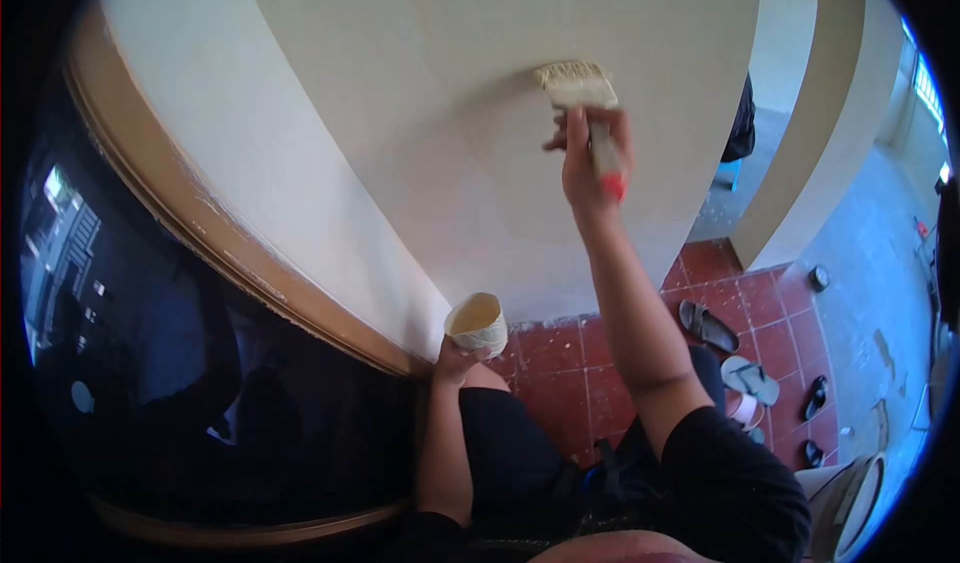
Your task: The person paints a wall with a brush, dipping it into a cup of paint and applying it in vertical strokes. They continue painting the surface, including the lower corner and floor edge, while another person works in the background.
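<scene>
My right hand (592, 158) is closed round the handle of a wide paintbrush (582, 90), whose cream-coated bristles point up and lie close over the pale wall (470, 123). A red tip shows at the handle's lower end. Low on the left, my left hand (460, 358) grips a small paint-smeared cup (478, 325) from below, its mouth facing up and pale paint coating its inside. The cup is near the corner where the wall meets the white strip beside the door frame.
A brown door frame (215, 218) surrounds dark glass (150, 363) on the left. Sandals (708, 326) and slippers (750, 380) lie on red floor tiles (555, 383). A bucket (850, 508) stands at the lower right, and a pillar (815, 143) rises beyond the wall's right edge.
</scene>
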Available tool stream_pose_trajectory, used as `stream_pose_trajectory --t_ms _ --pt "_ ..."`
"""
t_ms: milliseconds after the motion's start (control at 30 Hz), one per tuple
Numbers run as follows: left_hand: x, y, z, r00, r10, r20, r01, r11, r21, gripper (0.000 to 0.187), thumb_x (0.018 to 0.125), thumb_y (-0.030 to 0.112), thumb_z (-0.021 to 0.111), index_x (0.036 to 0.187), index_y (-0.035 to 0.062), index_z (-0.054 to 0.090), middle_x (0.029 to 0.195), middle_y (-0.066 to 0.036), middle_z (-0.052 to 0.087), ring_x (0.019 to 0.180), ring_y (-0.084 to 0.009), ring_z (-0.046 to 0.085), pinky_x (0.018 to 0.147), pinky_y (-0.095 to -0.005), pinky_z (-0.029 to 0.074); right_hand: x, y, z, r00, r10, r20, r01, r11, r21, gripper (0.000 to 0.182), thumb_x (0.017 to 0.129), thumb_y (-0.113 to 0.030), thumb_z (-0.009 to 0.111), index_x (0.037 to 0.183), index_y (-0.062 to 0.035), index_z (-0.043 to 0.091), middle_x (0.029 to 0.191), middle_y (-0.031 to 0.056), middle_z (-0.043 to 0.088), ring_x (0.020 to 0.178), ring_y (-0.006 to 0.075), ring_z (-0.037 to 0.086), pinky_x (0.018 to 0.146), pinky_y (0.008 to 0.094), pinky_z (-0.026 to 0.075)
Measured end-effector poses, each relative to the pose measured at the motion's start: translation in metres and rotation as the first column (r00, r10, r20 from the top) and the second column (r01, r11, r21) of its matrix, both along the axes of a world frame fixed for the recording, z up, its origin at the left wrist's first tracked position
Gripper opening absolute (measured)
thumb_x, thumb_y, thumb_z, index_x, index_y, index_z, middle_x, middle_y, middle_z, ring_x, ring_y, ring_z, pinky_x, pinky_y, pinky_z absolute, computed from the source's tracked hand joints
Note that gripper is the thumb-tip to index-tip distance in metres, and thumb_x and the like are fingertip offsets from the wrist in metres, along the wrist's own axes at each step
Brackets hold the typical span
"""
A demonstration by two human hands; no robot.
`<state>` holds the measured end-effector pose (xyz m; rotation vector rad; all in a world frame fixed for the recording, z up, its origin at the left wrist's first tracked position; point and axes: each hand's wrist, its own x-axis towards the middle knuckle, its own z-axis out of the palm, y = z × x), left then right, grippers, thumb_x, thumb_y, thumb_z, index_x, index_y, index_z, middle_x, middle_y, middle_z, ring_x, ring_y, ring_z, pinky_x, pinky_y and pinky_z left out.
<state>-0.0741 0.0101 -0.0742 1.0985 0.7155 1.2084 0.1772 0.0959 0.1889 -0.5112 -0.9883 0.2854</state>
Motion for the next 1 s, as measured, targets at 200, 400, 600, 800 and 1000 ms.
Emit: stream_pose_trajectory --t_ms 200,400,600,800,1000 --pt "-0.003 0.005 -0.010 0.993 0.082 -0.081 -0.084 0.996 -0.025 0.084 0.063 0.003 0.083 0.134 0.0024 0.038 0.127 -0.011 0.052 0.120 -0.0229 0.050 0.102 -0.0383 0.041 0.008 -0.016 -0.156 0.985 -0.048 0.164 0.103 0.933 -0.346 0.017 0.093 -0.014 0.057 0.102 -0.0006 0.057 0.070 0.0069 0.064 0.058 0.0107 0.061 0.053 0.0256 0.050" --pt "-0.003 0.008 -0.023 0.986 0.116 -0.117 -0.118 0.993 -0.009 0.081 0.066 0.004 0.081 0.134 0.0017 0.037 0.127 -0.010 0.051 0.120 -0.0219 0.049 0.102 -0.0370 0.041 -0.022 -0.030 -0.141 0.995 0.077 -0.067 -0.101 0.842 -0.530 0.019 0.096 -0.021 0.055 0.091 -0.0027 0.053 0.065 0.0037 0.057 0.056 0.0094 0.056 0.051 0.0249 0.048" --pt "-0.001 -0.004 0.003 0.986 0.164 -0.004 -0.164 0.986 -0.010 0.084 0.065 0.009 0.081 0.135 0.0052 0.036 0.127 -0.007 0.051 0.119 -0.0215 0.049 0.102 -0.0375 0.040 -0.034 -0.006 0.073 0.995 0.070 -0.069 -0.087 0.956 -0.280 0.024 0.095 -0.024 0.057 0.086 -0.0029 0.051 0.065 0.0046 0.058 0.055 0.0102 0.056 0.052 0.0253 0.048" --pt "0.004 0.000 0.005 0.986 0.153 0.061 -0.152 0.988 -0.028 0.078 0.067 0.002 0.079 0.133 0.0044 0.037 0.125 -0.008 0.051 0.118 -0.0207 0.050 0.101 -0.0363 0.042 -0.031 0.016 0.099 0.995 0.076 0.058 -0.083 0.988 0.130 0.023 0.094 -0.022 0.059 0.087 -0.0017 0.052 0.067 0.0058 0.060 0.058 0.0113 0.058 0.055 0.0260 0.047" --pt "0.005 0.002 -0.003 0.960 0.277 -0.035 -0.266 0.947 0.181 0.076 0.063 0.003 0.080 0.129 0.0040 0.042 0.119 -0.007 0.054 0.115 -0.0214 0.052 0.099 -0.0365 0.043 -0.022 -0.021 -0.074 0.993 0.087 0.081 -0.046 0.911 -0.410 0.016 0.094 -0.017 0.056 0.090 -0.0018 0.055 0.067 0.0036 0.060 0.055 0.0096 0.056 0.050 0.0254 0.045"
